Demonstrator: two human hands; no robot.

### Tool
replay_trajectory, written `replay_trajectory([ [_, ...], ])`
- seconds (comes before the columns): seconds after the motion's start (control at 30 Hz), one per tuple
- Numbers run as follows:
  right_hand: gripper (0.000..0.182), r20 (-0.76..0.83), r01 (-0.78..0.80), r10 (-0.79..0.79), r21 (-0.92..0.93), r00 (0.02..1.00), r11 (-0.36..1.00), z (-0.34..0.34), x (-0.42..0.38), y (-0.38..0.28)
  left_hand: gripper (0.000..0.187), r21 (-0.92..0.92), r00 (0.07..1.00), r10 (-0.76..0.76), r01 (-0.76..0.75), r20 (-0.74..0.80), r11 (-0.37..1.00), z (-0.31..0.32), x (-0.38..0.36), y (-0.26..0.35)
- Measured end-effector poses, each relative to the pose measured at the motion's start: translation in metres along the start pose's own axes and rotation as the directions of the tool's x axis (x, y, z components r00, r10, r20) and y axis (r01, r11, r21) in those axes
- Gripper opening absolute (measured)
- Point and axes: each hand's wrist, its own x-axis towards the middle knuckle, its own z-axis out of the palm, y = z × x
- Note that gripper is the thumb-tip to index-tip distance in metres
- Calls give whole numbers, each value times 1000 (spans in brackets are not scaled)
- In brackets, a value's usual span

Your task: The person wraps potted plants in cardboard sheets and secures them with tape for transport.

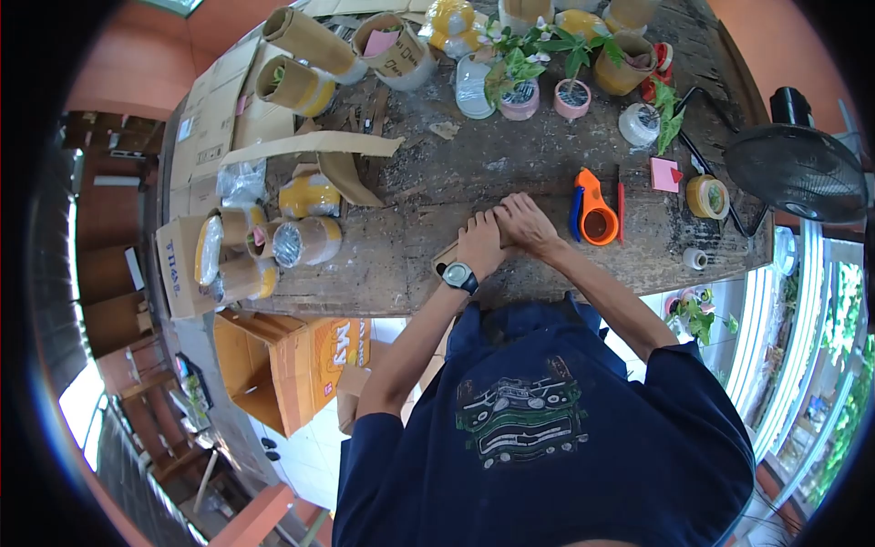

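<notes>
Near the front edge of the wooden table, my left hand (480, 242), with a watch on its wrist, lies over a brown cardboard piece (446, 259). Its fingers curl over the far side, so most of the piece is hidden. My right hand (528, 224) is right beside it, fingers bent over the cardboard's right end. To the right lie an orange tape dispenser (588, 189), a blue-handled tool (576, 214) that I cannot make out fully, and a red pencil-like stick (621, 202).
Cardboard-wrapped pots (308, 242) stand at left beside a cardboard strip (314, 143). Potted plants (571, 98) line the back. A black fan (797, 173), pink notes (664, 174) and a tape roll (707, 196) are at right. An open carton (292, 374) sits below the table.
</notes>
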Motion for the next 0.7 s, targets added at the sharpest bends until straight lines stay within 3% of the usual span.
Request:
replay_trajectory([
  [0.1,36,-13,5,-5,-36,1000,999,-3,-3,-4,80,122,996,47,-37,-77,992,12,0,-3],
  [0.23,51,50,-18,19,-21,999,1000,-32,-4,-11,75,197,985,97,-68,-144,978,23,5,-10],
  [0.3,55,-59,-289,301,151,952,945,-66,-14,-18,73,191,989,82,-57,-125,980,18,3,-6],
  [0.33,57,-91,-404,435,242,896,882,-78,-22,-20,72,184,991,72,-49,-116,982,17,3,-4],
  [0.37,56,17,-613,623,198,782,765,-83,-30,-20,72,191,986,98,-71,-136,979,18,3,-4],
  [0.43,55,179,-909,892,33,414,416,-92,-45,-15,73,203,974,148,-111,-173,973,25,0,-7],
  [0.53,44,217,-912,898,-67,383,405,-55,-65,8,76,236,975,159,-120,-156,964,32,-1,-7],
  [0.6,39,142,-900,889,33,435,435,-21,-78,24,77,208,969,165,-126,-183,970,29,-4,-7],
  [0.7,38,85,-864,873,216,480,455,-27,-81,24,79,162,972,138,-108,-189,981,27,-3,-9],
])
